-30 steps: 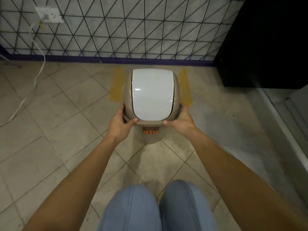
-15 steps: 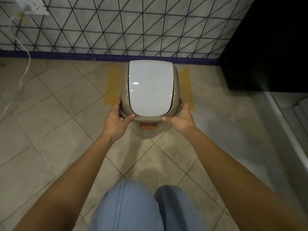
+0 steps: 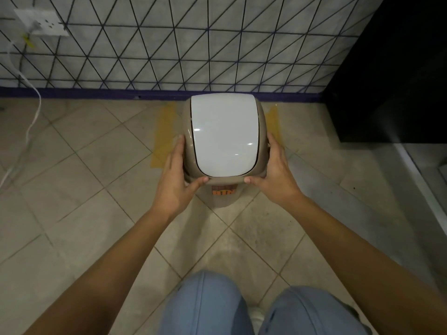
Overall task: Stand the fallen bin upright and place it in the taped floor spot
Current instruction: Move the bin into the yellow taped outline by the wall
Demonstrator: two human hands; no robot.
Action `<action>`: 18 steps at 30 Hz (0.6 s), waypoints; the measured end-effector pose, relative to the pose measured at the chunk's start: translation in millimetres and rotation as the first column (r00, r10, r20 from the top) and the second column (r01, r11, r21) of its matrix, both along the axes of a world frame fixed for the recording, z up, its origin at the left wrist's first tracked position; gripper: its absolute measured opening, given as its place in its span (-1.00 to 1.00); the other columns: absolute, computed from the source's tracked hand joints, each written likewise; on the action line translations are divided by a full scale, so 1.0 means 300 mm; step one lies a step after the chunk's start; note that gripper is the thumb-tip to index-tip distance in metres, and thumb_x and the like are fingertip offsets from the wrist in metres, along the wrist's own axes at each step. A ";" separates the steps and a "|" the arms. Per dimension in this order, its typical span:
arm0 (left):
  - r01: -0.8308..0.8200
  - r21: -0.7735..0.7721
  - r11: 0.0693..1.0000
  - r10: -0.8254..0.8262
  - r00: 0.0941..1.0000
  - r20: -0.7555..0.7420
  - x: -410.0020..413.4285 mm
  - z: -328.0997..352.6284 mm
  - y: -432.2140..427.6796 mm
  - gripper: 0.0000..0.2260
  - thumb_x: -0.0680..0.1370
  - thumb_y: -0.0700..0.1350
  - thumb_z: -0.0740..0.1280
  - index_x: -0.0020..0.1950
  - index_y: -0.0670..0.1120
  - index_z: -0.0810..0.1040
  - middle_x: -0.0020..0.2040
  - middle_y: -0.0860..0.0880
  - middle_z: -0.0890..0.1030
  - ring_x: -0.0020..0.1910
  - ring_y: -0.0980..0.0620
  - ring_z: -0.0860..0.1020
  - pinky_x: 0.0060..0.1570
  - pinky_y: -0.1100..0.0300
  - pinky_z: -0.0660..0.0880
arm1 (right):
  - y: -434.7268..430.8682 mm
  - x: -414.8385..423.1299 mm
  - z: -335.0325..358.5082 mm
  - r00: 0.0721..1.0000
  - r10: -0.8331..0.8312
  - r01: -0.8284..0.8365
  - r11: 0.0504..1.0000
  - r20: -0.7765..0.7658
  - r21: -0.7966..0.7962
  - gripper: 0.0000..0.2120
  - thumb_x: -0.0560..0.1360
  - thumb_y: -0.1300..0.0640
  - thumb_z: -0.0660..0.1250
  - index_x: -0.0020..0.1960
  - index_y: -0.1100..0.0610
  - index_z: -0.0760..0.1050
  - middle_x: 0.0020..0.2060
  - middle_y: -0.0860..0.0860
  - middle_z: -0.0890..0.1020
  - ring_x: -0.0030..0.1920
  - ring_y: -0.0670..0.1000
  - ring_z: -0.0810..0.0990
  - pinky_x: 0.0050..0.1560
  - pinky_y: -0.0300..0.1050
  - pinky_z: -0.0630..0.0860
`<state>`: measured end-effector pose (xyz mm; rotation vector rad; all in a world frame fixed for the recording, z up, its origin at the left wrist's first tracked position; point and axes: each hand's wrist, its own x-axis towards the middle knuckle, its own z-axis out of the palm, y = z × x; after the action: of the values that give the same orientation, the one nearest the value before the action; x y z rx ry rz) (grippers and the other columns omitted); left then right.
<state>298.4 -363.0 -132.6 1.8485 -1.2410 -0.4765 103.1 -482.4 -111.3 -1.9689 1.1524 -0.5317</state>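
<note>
A beige bin (image 3: 223, 192) with a white swing lid stands upright on the tiled floor, an orange label on its near side. My left hand (image 3: 175, 180) grips the left side of its top rim, and my right hand (image 3: 275, 176) grips the right side, thumbs on the near edge. Yellow tape strips (image 3: 164, 139) lie on the floor to the left and right of the bin, close to the wall. The bin sits between the two strips; its base is hidden by its top.
A wall with triangular tiles and a purple skirting (image 3: 96, 93) runs behind the bin. A dark cabinet (image 3: 391, 76) stands at the right. A socket (image 3: 41, 25) with a white cable (image 3: 33, 117) is at the left. My knees in blue jeans (image 3: 205, 305) are below.
Both hands have carried the bin away from me toward the wall, further in between the tape strips. My grip on the rim is unchanged.
</note>
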 end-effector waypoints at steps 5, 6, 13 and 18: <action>-0.029 -0.044 0.999 0.032 0.996 0.086 -0.007 -0.022 -0.038 -0.16 0.37 0.23 0.36 0.52 0.15 -0.03 0.46 -0.07 0.24 0.39 -0.06 0.31 0.27 -0.02 0.40 | -0.074 0.011 -0.017 0.999 0.045 -0.045 0.999 -0.005 -0.031 0.09 0.27 0.21 0.54 0.51 0.01 -0.16 0.46 0.03 0.10 0.46 0.00 0.09 0.45 -0.04 0.08; -0.025 -0.052 0.998 0.030 0.994 0.102 -0.004 -0.024 -0.046 -0.16 0.36 0.25 0.34 0.52 0.13 -0.02 0.45 -0.09 0.25 0.38 -0.08 0.32 0.25 -0.01 0.41 | -0.084 0.013 -0.019 0.999 0.046 -0.046 0.998 -0.007 -0.041 0.09 0.26 0.19 0.54 0.51 0.00 -0.16 0.45 0.02 0.10 0.46 0.00 0.10 0.44 -0.05 0.09; 0.035 -0.062 0.997 -0.027 0.991 0.131 0.070 -0.013 -0.111 -0.14 0.33 0.19 0.40 0.52 0.01 0.08 0.44 -0.12 0.28 0.38 -0.11 0.34 0.33 -0.06 0.36 | -0.128 0.042 -0.027 0.998 0.057 -0.058 0.996 -0.006 -0.068 0.11 0.26 0.14 0.55 0.50 -0.01 -0.19 0.44 0.03 0.10 0.45 -0.01 0.09 0.44 -0.03 0.11; 0.079 -0.054 0.995 -0.067 0.979 0.191 0.097 0.001 -0.142 -0.09 0.33 0.02 0.51 0.53 -0.01 0.05 0.47 -0.12 0.22 0.44 -0.07 0.24 0.37 0.06 0.28 | -0.155 0.072 -0.012 0.997 0.069 -0.070 0.996 -0.027 -0.060 0.26 0.14 0.03 0.62 0.50 -0.03 -0.24 0.47 0.02 0.03 0.48 0.01 -0.01 0.47 0.07 0.08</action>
<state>327.4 -405.7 -132.2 1.8342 -1.4386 -0.3034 124.6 -528.7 -115.0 -2.0653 1.0903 -0.5125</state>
